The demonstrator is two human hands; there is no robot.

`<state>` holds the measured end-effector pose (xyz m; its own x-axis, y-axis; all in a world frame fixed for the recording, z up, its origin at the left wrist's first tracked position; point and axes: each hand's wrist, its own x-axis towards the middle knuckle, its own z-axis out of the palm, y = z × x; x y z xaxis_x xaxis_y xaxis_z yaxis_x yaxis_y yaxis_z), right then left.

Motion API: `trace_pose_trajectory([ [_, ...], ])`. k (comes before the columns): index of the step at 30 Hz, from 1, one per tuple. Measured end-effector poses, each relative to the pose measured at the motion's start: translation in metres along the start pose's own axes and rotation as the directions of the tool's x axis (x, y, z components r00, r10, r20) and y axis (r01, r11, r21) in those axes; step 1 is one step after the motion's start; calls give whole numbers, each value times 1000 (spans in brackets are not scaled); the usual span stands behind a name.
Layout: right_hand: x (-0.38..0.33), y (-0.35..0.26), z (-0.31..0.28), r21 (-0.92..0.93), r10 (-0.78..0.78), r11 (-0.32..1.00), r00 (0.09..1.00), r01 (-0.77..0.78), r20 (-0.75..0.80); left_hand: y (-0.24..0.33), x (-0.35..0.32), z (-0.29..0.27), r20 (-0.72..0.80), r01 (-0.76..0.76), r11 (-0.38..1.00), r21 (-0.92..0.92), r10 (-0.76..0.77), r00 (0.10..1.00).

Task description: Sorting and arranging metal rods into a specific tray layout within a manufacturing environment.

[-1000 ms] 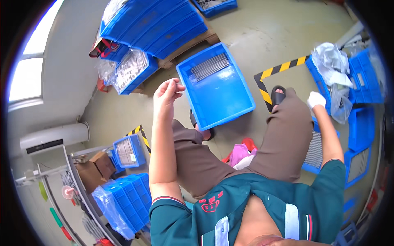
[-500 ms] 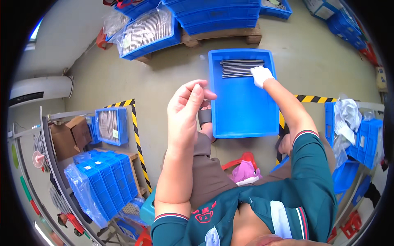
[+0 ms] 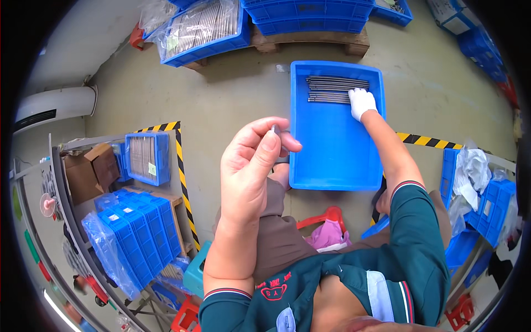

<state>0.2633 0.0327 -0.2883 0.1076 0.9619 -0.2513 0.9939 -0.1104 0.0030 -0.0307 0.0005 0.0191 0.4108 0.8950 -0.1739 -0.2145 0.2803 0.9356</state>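
A blue plastic bin (image 3: 337, 160) stands on the floor in front of me. In its far part lie several thin metal rods (image 3: 332, 83), side by side in two groups with a narrow gap between them. My right hand (image 3: 363, 104), in a white glove, is closed at the right ends of the rods, its fingertips partly hidden. My bare left hand (image 3: 251, 160) is raised near the bin's left wall. Its thumb and forefinger are pinched, with a small greyish bit at the tips, too small to name.
Beyond the bin, a wooden pallet (image 3: 310, 41) carries blue crates, one holding bagged rods (image 3: 204, 27). Stacked blue crates (image 3: 138, 238) and a cardboard box (image 3: 91, 174) stand left. At right are crates with plastic bags (image 3: 470, 171). A red stool (image 3: 333, 216) with pink cloth (image 3: 328, 235) sits below me.
The rods, lying as one row before, now show a gap between two groups. My left hand has turned slightly, showing the greyish bit. The view has shifted, so the bin sits farther right.
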Motion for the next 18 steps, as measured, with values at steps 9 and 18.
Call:
trace_pose_trajectory([
  [9, -8, -20, 3, -160, 1, 987, 999, 6, 49, 0, 0, 1, 12, 15, 1000, -8, -15, 1000],
  [18, -28, -13, 21, -140, -89, 984, 983, 112, 160, -7, -3, -1, 11, 14, 999, -43, -14, 1000],
])
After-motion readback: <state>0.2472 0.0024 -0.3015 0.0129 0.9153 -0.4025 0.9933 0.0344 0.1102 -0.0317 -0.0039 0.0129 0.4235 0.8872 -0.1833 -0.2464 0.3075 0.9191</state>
